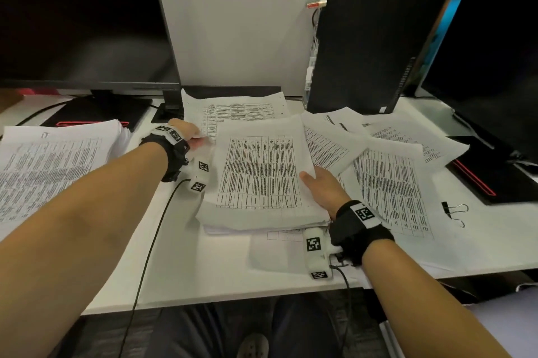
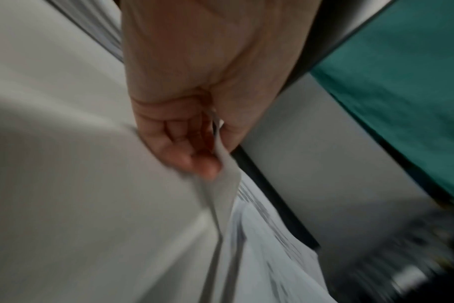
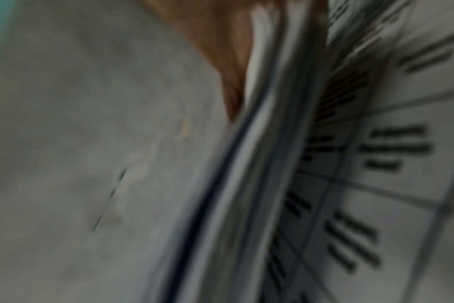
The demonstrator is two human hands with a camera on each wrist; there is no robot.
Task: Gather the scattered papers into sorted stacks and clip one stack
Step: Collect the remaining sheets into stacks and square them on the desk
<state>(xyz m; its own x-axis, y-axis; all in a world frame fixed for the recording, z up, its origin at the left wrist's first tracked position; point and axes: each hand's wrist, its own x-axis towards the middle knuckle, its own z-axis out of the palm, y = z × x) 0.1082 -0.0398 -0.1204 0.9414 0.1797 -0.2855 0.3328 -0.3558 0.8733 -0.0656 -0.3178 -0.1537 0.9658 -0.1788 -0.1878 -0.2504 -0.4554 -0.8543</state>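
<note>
Risk: thick paper stack (image 1: 259,174) centre frame, held only at two edges; sheets could fan out or slide off bottom if my grip is uneven. Loose papers (image 1: 390,171) under and right of it could drag along. My left hand (image 1: 186,136) pinches stack's upper-left corner, fingers (image 2: 192,155) curled on sheet edge. My right hand (image 1: 323,186) grips right edge, thumb on top, fingers hidden beneath. Second stack (image 1: 58,159) left on counter (image 1: 203,270). Binder clip (image 1: 454,212) right, untouched.
</note>
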